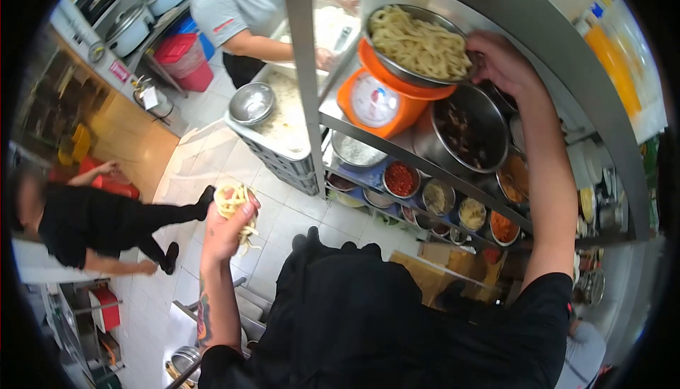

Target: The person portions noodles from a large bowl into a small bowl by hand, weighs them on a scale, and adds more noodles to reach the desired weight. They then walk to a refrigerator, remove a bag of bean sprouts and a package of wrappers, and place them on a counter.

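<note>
Left hand [230, 230] was clenched around a bunch of noodles [235, 201], strands hanging out, over the tiled floor [280, 226]; right hand [499, 62] had its fingers at the rim of the metal bowl [464, 77], grip unclear to me. Bowl held more noodles, sat on the orange scale [375, 99]; pot [471, 127] of dark food stood just beside.
</note>
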